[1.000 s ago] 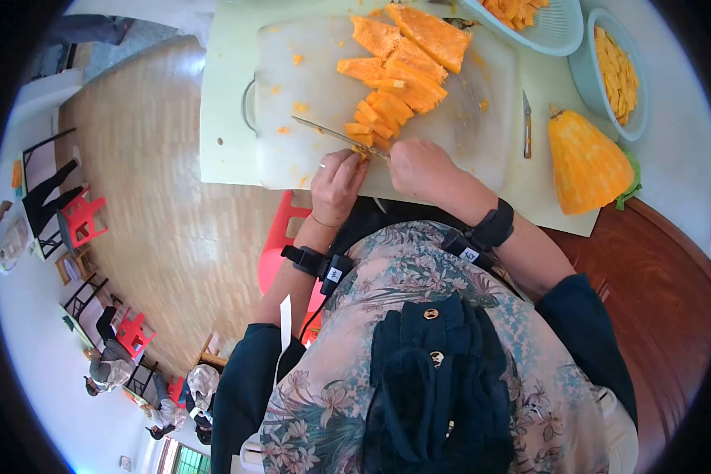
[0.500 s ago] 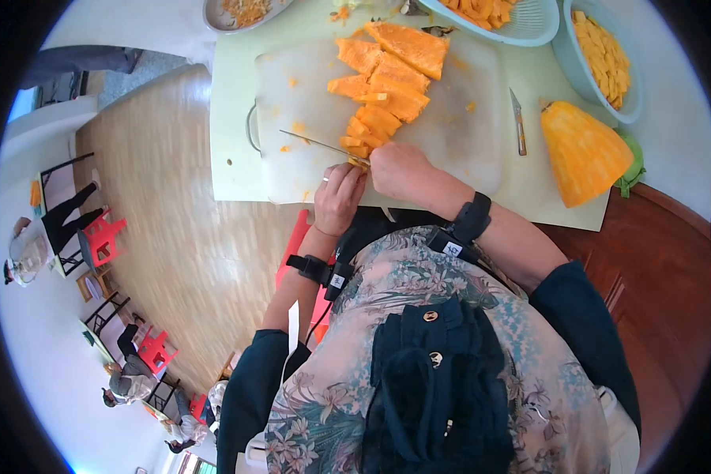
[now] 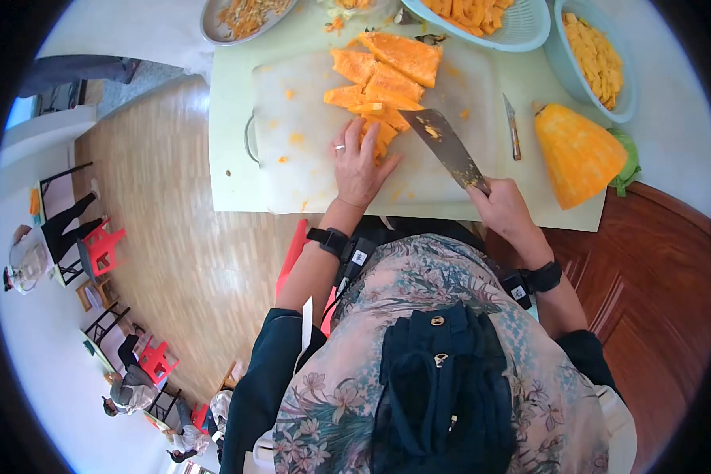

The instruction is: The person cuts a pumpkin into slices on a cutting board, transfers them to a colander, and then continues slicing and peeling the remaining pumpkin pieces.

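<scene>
My right hand [image 3: 504,209] is closed round the handle of a cleaver [image 3: 449,150], whose broad blade is swung out to the right and has orange bits stuck to it. The blade's tip lies close to the pumpkin pieces. My left hand [image 3: 357,167], a ring on one finger, rests with spread fingers against cut pumpkin slices [image 3: 385,136] and partly hides them. Larger slabs of pumpkin [image 3: 403,59] lie just beyond, on a white cutting board [image 3: 292,170] dotted with orange scraps.
A small knife [image 3: 513,126] and a large peeled pumpkin piece [image 3: 578,154] lie right of the board. Light-blue baskets of cut pumpkin, one a colander [image 3: 521,39] and one a basin [image 3: 626,95], stand behind. A metal bowl [image 3: 212,28] of scraps is at back left. People sit far left.
The cleaver has moved right, away from the slices, turning so its flat side shows. My right hand has drawn back right; my left hand has moved forward and spread over the slices.
</scene>
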